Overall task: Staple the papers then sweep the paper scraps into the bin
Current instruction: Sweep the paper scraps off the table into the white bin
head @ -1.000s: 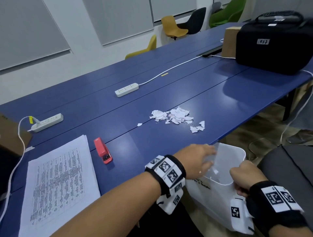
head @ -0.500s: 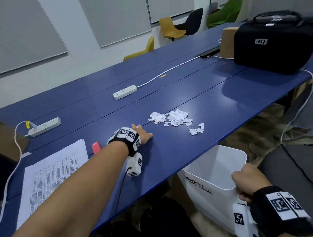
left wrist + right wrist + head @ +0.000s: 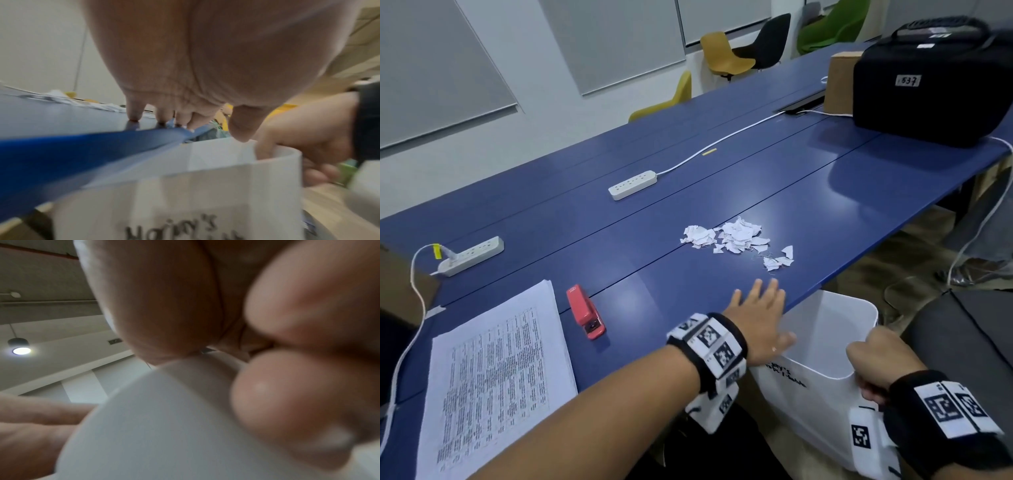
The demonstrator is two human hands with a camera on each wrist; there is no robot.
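We see the left hand (image 3: 758,317) lying flat with fingers spread, its fingertips (image 3: 134,113) touching the edge of the long blue table (image 3: 808,192). Just beyond those fingertips sits the heap of torn white paper scraps (image 3: 736,238) — near, not touching. The right hand (image 3: 873,363) curls over the near rim of the white rectangular plastic bin (image 3: 835,318), held just below the table edge. To the left of the left hand lie the red stapler (image 3: 585,317) and the printed white paper stack (image 3: 496,370).
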